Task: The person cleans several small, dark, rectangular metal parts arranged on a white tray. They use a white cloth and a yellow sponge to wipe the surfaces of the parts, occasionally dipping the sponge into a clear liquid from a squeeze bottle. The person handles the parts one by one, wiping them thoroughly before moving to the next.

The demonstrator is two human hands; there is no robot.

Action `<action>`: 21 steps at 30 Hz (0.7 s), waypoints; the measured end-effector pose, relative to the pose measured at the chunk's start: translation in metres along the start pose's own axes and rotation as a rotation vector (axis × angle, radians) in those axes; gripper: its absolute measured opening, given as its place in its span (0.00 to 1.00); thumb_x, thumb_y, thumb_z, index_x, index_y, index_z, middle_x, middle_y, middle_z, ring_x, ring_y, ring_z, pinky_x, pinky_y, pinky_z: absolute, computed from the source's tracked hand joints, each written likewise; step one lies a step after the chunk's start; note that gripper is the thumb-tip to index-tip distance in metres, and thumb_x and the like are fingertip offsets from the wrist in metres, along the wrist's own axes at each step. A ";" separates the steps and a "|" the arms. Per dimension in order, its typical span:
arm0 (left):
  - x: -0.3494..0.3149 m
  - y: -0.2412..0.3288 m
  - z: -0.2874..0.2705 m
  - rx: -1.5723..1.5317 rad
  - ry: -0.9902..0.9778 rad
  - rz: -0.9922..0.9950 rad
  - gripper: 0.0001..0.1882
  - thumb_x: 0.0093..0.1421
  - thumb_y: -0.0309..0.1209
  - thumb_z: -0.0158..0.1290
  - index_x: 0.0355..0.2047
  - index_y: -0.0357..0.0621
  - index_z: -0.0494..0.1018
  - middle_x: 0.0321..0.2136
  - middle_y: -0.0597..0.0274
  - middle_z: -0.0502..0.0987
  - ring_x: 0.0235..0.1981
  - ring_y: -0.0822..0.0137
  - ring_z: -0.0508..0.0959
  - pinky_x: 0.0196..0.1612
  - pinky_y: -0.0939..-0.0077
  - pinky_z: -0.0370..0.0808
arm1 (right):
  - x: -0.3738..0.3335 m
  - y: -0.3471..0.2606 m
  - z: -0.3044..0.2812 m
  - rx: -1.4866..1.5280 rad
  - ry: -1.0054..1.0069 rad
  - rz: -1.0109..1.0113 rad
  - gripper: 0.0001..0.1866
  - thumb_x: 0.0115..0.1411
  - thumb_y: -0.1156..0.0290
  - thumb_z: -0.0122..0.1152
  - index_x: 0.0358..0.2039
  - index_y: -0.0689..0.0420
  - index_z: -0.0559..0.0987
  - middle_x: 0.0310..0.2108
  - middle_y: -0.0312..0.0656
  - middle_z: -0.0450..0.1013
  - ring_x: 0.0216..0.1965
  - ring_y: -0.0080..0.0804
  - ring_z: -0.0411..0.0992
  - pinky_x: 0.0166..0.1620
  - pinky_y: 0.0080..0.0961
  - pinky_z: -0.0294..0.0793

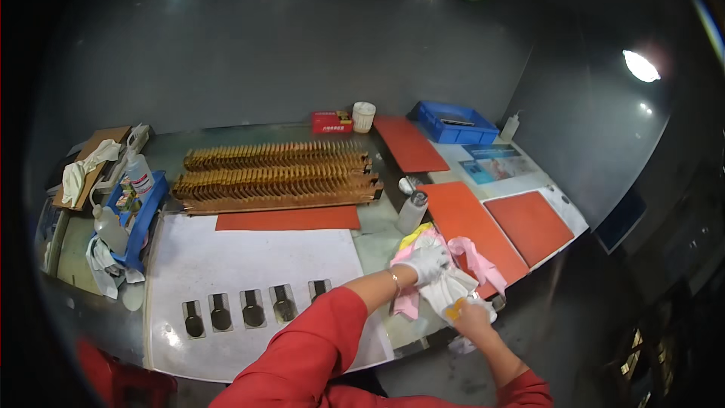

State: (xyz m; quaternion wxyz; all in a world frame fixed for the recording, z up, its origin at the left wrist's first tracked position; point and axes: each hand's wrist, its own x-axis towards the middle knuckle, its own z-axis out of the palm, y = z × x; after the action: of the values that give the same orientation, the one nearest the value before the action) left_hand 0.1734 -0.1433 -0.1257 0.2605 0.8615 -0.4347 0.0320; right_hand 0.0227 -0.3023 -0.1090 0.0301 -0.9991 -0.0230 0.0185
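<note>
While two hands (424, 263) (473, 319) touch white cloth (451, 285) (grip unclear) | five plates (253, 313) lie leftward

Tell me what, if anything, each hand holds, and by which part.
The gloved left hand is on the cloths and the right hand at their near edge; whether either grips is unclear.

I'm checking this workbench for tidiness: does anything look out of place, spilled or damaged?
I see no clear spill or damage. The untidiest spot is the crumpled pile of pink, white and yellow cloths under the left hand, partly over the orange mat. Another crumpled cloth lies by the blue tray at left.
</note>
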 end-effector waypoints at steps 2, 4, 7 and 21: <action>-0.006 -0.016 -0.009 -0.065 0.100 0.088 0.10 0.46 0.34 0.51 0.27 0.45 0.76 0.29 0.55 0.76 0.35 0.53 0.74 0.41 0.63 0.70 | -0.011 -0.014 -0.026 0.066 0.349 0.083 0.15 0.48 0.62 0.58 0.31 0.60 0.72 0.21 0.50 0.72 0.23 0.50 0.72 0.31 0.45 0.68; -0.014 -0.034 -0.012 -0.424 0.036 -0.095 0.23 0.49 0.40 0.55 0.46 0.49 0.69 0.41 0.53 0.70 0.42 0.55 0.70 0.47 0.65 0.66 | -0.015 -0.007 -0.028 0.138 0.644 -0.072 0.15 0.52 0.63 0.58 0.35 0.59 0.73 0.23 0.51 0.72 0.24 0.52 0.71 0.29 0.43 0.68; -0.058 -0.008 -0.066 -0.307 0.290 -0.196 0.27 0.50 0.38 0.55 0.50 0.45 0.65 0.42 0.53 0.69 0.42 0.58 0.70 0.46 0.69 0.67 | -0.033 -0.028 -0.039 0.376 0.514 -0.133 0.13 0.54 0.65 0.58 0.33 0.61 0.73 0.23 0.51 0.72 0.26 0.52 0.71 0.28 0.37 0.68; -0.312 0.036 -0.120 0.321 0.230 -0.599 0.44 0.35 0.48 0.63 0.51 0.42 0.61 0.47 0.50 0.66 0.51 0.53 0.64 0.54 0.58 0.57 | 0.047 -0.222 -0.008 0.345 -0.052 -0.607 0.15 0.54 0.60 0.53 0.32 0.61 0.73 0.22 0.52 0.73 0.27 0.50 0.71 0.31 0.42 0.67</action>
State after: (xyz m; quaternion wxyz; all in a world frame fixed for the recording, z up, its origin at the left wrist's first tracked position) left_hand -0.0274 0.1247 -0.0952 0.1669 0.9714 -0.1200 0.1190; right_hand 0.0601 -0.0794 -0.0894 0.2021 -0.9262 -0.3161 0.0377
